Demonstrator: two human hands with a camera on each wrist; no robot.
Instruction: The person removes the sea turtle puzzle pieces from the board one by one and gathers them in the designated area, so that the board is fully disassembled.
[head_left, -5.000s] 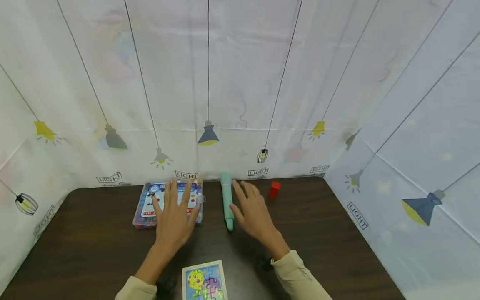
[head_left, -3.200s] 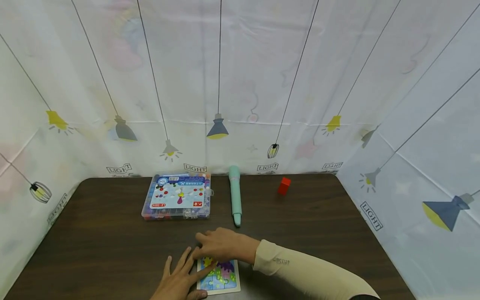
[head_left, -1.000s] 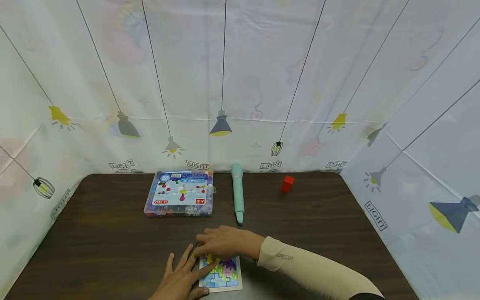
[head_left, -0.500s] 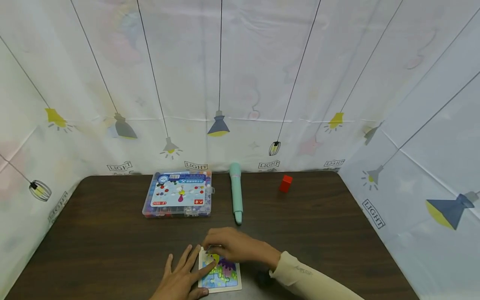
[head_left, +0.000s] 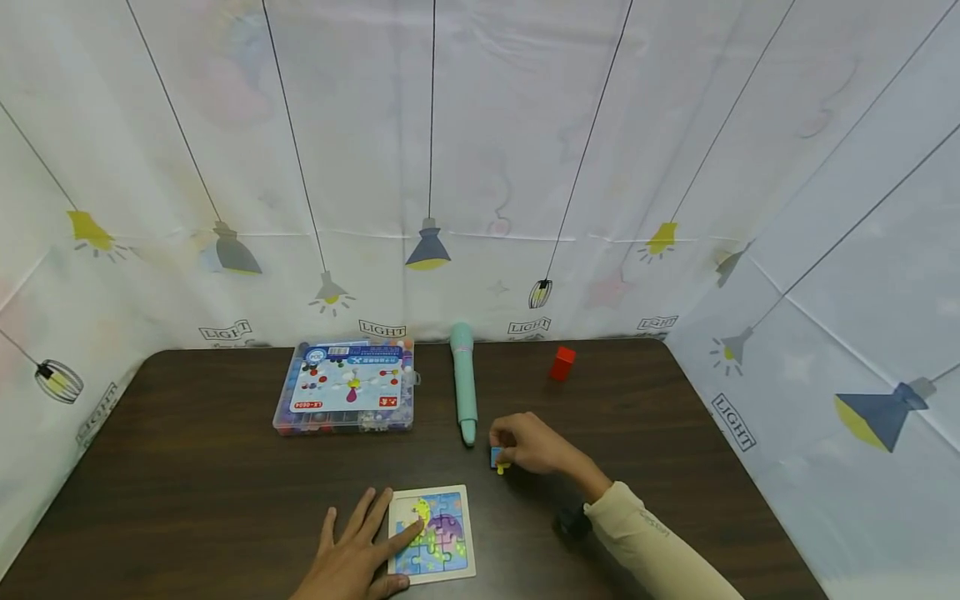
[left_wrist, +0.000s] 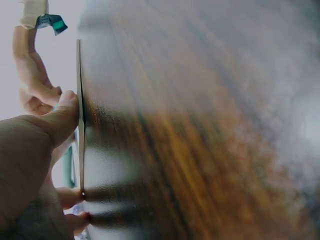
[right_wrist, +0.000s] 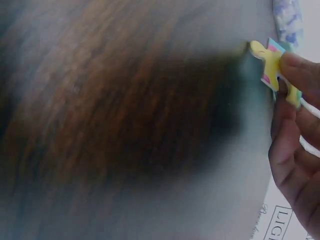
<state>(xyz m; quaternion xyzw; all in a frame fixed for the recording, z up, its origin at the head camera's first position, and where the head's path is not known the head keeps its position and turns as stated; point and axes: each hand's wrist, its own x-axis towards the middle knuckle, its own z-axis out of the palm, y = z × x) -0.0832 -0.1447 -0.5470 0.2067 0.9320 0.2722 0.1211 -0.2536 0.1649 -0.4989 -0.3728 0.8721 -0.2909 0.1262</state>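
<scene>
1. Head view, location: the puzzle lies on the desk, midway between its side edges and well short of its far edge. A pale gap shows at the puzzle's upper left.
2. Head view, hands: the left hand is spread, grasping nothing, index fingertip on the puzzle. The right hand pinches a piece.
3. Step, as judged: handling one piece apart from the puzzle. Next move calls for a secure pinch and a steadied puzzle.
4. Writing: curtain, "LIGHT"; box at the desk's far edge, apparently "LX-0604". Smaller print: illegible.
5. Left wrist view: thumb touches the puzzle's edge.
6. Right wrist view: pinch confirmed; "LIG" readable on the curtain.
</scene>
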